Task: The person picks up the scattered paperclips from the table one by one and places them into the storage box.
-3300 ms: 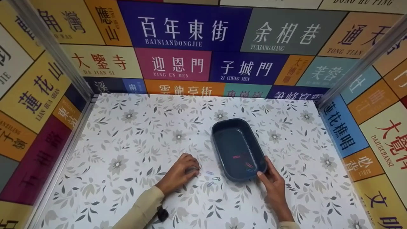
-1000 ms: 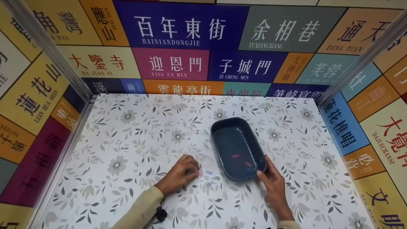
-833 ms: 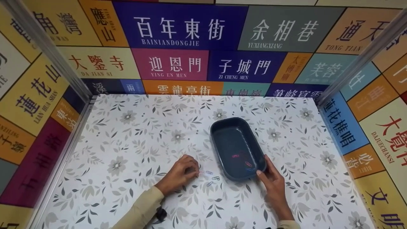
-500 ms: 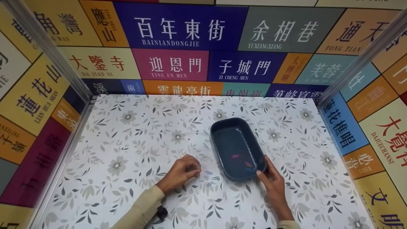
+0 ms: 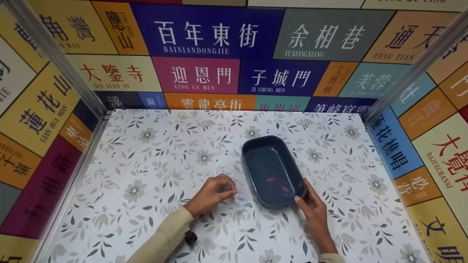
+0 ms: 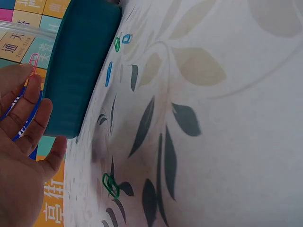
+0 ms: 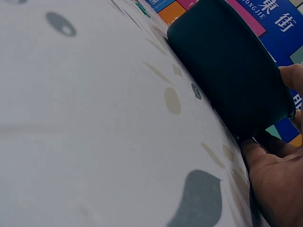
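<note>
While the left hand (image 5: 209, 193) pinches a pink paperclip (image 6: 33, 64) between thumb and forefinger, its other fingers loosely spread, it hovers just left of the teal tray (image 5: 259, 160), not touching it. The relation that matters, as I judge it, is sideways: the tray lies to the right of the pinched clip, its long axis running from far left to near right, so one long wall faces this nearer, laden hand. The right hand (image 5: 315, 210) grips the tray's near right corner.

Left of the tray's near end, a blue paperclip (image 6: 109, 74), a second blue paperclip (image 6: 127, 38) and a green paperclip (image 6: 117, 44) lie on the floral tabletop (image 5: 175, 146); another green paperclip (image 6: 111, 185) sits farther from the tray. Inside, toward the near end, rest a magenta paperclip (image 5: 270, 179), a red paperclip (image 5: 285, 189) and a dark blue paperclip (image 5: 286, 195).
</note>
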Demonstrator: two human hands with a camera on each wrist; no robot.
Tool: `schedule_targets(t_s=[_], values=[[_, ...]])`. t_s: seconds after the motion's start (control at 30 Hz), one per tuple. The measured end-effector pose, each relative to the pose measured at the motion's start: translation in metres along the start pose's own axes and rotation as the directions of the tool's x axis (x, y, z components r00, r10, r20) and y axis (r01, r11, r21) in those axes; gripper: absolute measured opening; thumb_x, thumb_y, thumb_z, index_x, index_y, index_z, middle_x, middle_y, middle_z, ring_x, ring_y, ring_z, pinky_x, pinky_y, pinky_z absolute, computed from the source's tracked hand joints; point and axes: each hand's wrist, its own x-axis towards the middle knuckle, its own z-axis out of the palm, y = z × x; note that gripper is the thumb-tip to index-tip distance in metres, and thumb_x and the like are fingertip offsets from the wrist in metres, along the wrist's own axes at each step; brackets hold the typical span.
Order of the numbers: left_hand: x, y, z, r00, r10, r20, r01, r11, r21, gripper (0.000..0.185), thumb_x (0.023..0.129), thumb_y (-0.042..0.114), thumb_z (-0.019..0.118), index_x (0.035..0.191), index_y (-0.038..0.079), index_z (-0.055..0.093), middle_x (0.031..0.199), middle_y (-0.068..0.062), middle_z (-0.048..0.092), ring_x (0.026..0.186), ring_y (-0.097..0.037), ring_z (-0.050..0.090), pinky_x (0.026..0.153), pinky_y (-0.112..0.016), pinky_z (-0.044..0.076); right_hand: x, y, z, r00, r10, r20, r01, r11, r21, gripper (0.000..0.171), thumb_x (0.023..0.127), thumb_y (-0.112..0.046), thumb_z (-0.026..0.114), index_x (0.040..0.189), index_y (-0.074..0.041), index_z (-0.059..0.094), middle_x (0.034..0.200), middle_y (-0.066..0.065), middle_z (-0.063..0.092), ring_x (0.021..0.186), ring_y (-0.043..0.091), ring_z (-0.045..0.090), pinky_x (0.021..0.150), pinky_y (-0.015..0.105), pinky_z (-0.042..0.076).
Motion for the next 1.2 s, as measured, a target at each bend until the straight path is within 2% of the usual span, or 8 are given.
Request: schedule_targets(t_s=[0.2, 0.37, 0.47, 0.67, 0.87, 1.03, 1.2], values=[[0.009, 0.004, 0.003, 0.999, -0.033, 0.029, 0.033, 0.999, 0.001, 0.005, 0.100, 0.008, 0.082, 0.096, 0.011, 0.080, 0.104, -0.010, 0.077, 0.103, -0.017, 0.069, 0.098, -0.047, 0.059, 0.001, 0.001, 0.000, 1.000, -0.012, -0.010, 0.012, 1.000, 0.003, 0.071, 0.103, 0.007, 0.070, 0.168, -0.002, 0.041, 0.172, 0.021, 0.042, 0.141, 0.001, 0.057, 0.115, 0.021, 0.045], [0.018, 0.008, 0.009, 0.998, -0.058, 0.028, 0.058, 0.998, -0.019, 0.007, 0.099, 0.009, 0.083, 0.094, 0.013, 0.081, 0.102, -0.003, 0.077, 0.103, -0.018, 0.068, 0.099, -0.049, 0.057, 0.000, 0.001, 0.000, 1.000, -0.015, -0.018, 0.015, 1.000, 0.003, 0.070, 0.103, 0.007, 0.071, 0.167, -0.005, 0.044, 0.171, 0.020, 0.043, 0.142, 0.001, 0.056, 0.115, 0.021, 0.045], [0.024, 0.009, 0.012, 0.999, -0.030, 0.023, 0.031, 1.000, -0.004, 0.007, 0.099, 0.009, 0.083, 0.094, 0.013, 0.081, 0.099, 0.000, 0.077, 0.100, -0.019, 0.069, 0.098, -0.051, 0.057, 0.001, 0.001, 0.000, 1.000, -0.017, -0.018, 0.017, 1.000, 0.000, 0.071, 0.102, 0.006, 0.071, 0.167, -0.005, 0.045, 0.171, 0.020, 0.043, 0.142, 0.000, 0.055, 0.115, 0.021, 0.045], [0.037, 0.012, 0.016, 0.998, 0.036, 0.059, -0.039, 0.999, 0.038, 0.006, 0.101, 0.014, 0.082, 0.097, 0.011, 0.080, 0.100, 0.000, 0.076, 0.101, -0.017, 0.068, 0.097, -0.054, 0.057, 0.000, 0.000, 0.000, 1.000, -0.017, -0.006, 0.017, 1.000, -0.003, 0.072, 0.103, 0.006, 0.070, 0.168, -0.004, 0.042, 0.172, 0.023, 0.040, 0.142, 0.001, 0.055, 0.114, 0.020, 0.046], [0.049, 0.014, 0.020, 0.996, 0.044, 0.079, -0.048, 0.998, 0.045, 0.005, 0.101, 0.008, 0.081, 0.097, 0.010, 0.080, 0.101, -0.001, 0.076, 0.102, -0.019, 0.069, 0.100, -0.054, 0.056, 0.000, 0.001, 0.001, 1.000, -0.022, -0.013, 0.022, 1.000, 0.009, 0.072, 0.103, 0.007, 0.070, 0.168, -0.003, 0.042, 0.172, 0.023, 0.041, 0.142, 0.003, 0.056, 0.115, 0.022, 0.046], [0.059, 0.015, 0.022, 0.992, 0.070, 0.102, -0.078, 0.995, 0.069, 0.006, 0.099, 0.002, 0.082, 0.097, 0.007, 0.079, 0.098, -0.005, 0.075, 0.098, -0.030, 0.069, 0.093, -0.054, 0.057, 0.001, 0.001, 0.001, 0.999, -0.027, -0.019, 0.027, 1.000, 0.000, 0.071, 0.103, 0.007, 0.070, 0.167, -0.003, 0.043, 0.172, 0.023, 0.041, 0.142, 0.002, 0.056, 0.115, 0.021, 0.046], [0.072, 0.018, 0.024, 0.990, 0.052, 0.134, -0.066, 0.993, 0.097, 0.004, 0.100, 0.002, 0.081, 0.097, 0.005, 0.078, 0.097, -0.007, 0.073, 0.097, -0.034, 0.069, 0.090, -0.053, 0.059, 0.001, 0.001, 0.000, 0.999, -0.032, -0.017, 0.032, 0.999, -0.008, 0.071, 0.103, 0.007, 0.070, 0.167, -0.003, 0.043, 0.172, 0.023, 0.041, 0.142, 0.002, 0.056, 0.114, 0.021, 0.047]])
